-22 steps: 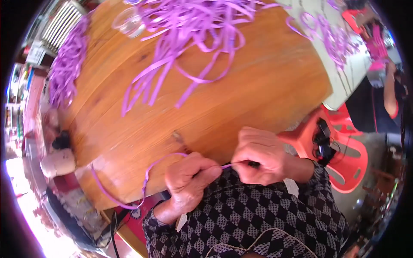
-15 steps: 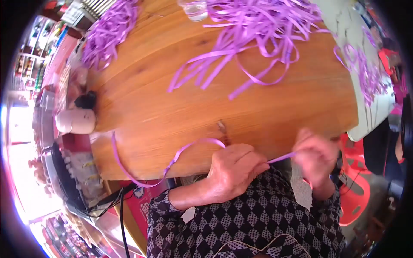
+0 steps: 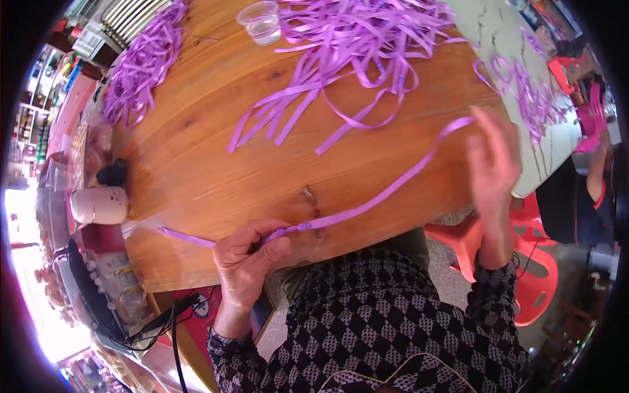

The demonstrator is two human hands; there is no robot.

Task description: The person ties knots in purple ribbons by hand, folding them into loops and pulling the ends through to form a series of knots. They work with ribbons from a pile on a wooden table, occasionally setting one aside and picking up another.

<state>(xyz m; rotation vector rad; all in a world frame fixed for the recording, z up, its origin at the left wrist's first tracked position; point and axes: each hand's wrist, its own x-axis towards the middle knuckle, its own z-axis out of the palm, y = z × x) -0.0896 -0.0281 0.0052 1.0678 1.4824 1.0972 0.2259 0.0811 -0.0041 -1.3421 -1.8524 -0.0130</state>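
My left hand [image 3: 247, 259] is at the table's near edge, thumb and fingers pinched on a purple ribbon [image 3: 373, 204]. A small knot or join in the ribbon shows just right of the fingertips. One short tail lies to the left on the wood. The longer part curves up and right to my right hand [image 3: 493, 160], which is raised over the table's right side. Motion blurs that hand's fingers. The ribbon's end meets the fingertips, but whether they grip it cannot be made out.
Heaps of purple ribbons [image 3: 367, 46] lie on the wooden table [image 3: 196, 170], beside a clear plastic cup [image 3: 261, 26]. More ribbons [image 3: 517, 85] rest on a white marbled table at right. A white round container [image 3: 99, 204] stands left. A red plastic stool [image 3: 534, 281] is right; a person sits beyond.
My left hand has moved left along the ribbon, near the knot. My right hand has swung up and away to the right, and the ribbon between them now stretches long across the table.
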